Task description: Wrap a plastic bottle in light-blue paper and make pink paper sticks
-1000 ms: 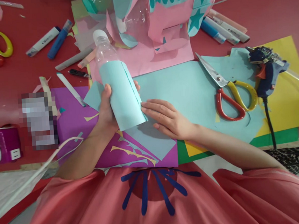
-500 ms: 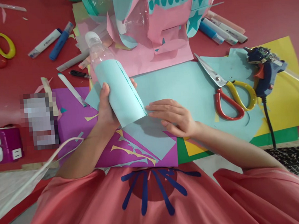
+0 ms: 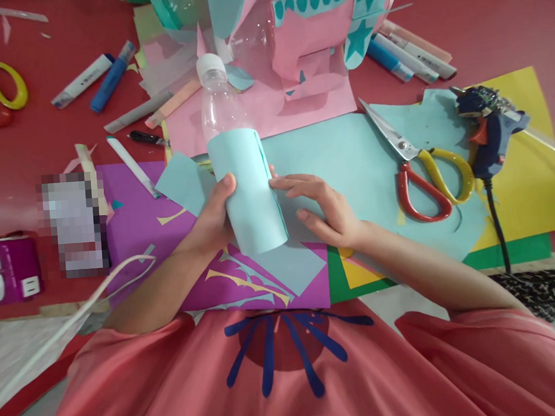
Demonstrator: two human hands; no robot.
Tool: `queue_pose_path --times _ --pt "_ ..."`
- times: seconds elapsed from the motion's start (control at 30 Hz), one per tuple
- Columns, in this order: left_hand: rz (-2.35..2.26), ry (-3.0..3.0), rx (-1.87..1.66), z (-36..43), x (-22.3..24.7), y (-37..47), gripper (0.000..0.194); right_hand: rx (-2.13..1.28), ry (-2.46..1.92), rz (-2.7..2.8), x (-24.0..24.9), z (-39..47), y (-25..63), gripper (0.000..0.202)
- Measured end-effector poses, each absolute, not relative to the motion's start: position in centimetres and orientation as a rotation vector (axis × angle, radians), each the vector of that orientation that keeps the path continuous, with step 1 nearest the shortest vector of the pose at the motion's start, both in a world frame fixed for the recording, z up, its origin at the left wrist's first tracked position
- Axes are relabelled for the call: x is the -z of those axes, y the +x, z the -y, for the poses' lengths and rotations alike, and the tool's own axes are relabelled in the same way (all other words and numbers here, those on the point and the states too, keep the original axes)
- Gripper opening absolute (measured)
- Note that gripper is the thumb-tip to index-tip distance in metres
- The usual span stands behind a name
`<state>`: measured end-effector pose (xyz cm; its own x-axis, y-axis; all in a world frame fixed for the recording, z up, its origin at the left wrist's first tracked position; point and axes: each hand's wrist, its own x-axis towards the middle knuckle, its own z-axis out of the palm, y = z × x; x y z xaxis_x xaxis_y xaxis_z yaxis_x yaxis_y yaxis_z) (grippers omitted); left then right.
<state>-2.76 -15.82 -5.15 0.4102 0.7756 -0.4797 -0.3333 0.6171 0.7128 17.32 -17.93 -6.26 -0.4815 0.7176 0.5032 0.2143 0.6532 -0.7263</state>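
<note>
A clear plastic bottle [image 3: 223,107] with a white cap is wrapped in light blue paper [image 3: 248,194] around its lower part. My left hand [image 3: 218,215] grips the wrapped part from the left, thumb on the front and fingertips showing at the far side. My right hand [image 3: 322,208] is open, its fingers extended, with the fingertips at the paper's right edge, where a seam runs down the bottle. Under both hands lie a light blue sheet [image 3: 335,147] and a purple sheet [image 3: 131,224] with paper scraps.
Scissors [image 3: 411,154] and a glue gun [image 3: 495,136] with its cord lie on the right. Markers [image 3: 114,77] lie at the left and back right. A decorated pink paper piece [image 3: 308,35] stands at the back. A purple power socket box [image 3: 11,271] sits far left.
The wrapped bottle has moved right and slightly toward me and turned more upright in my left hand. My right hand's fingertips have shifted up along the paper edge.
</note>
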Motion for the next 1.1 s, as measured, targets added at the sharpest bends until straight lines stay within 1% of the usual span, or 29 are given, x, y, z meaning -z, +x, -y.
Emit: queue_pose_path --times 0.13,0.3,0.63,0.73,0.9,1.1 --pt "-0.857 0.630 -0.727 16.09 5.01 -2.61 0.069 -0.775 -0.773 1.964 6.35 17.95 17.34 0.028" --pt "-0.819 0.685 -0.698 16.15 4.87 -2.53 0.069 -0.719 -0.817 1.956 6.41 17.97 17.30 0.026" --pt "-0.804 0.752 -0.657 16.35 4.58 -2.35 0.070 -0.662 -0.865 1.910 6.87 17.89 17.34 0.032" --pt "-0.795 0.736 -0.650 16.46 4.76 -2.34 0.073 -0.613 -0.886 1.912 6.77 17.85 17.36 0.036" --pt "-0.792 0.668 -0.596 16.80 4.76 -2.32 0.080 -0.465 -1.005 2.007 6.64 17.62 17.60 0.051" --pt "-0.678 0.615 -0.561 16.82 4.37 -2.46 0.065 -0.197 -1.026 2.091 7.20 17.17 18.07 0.062"
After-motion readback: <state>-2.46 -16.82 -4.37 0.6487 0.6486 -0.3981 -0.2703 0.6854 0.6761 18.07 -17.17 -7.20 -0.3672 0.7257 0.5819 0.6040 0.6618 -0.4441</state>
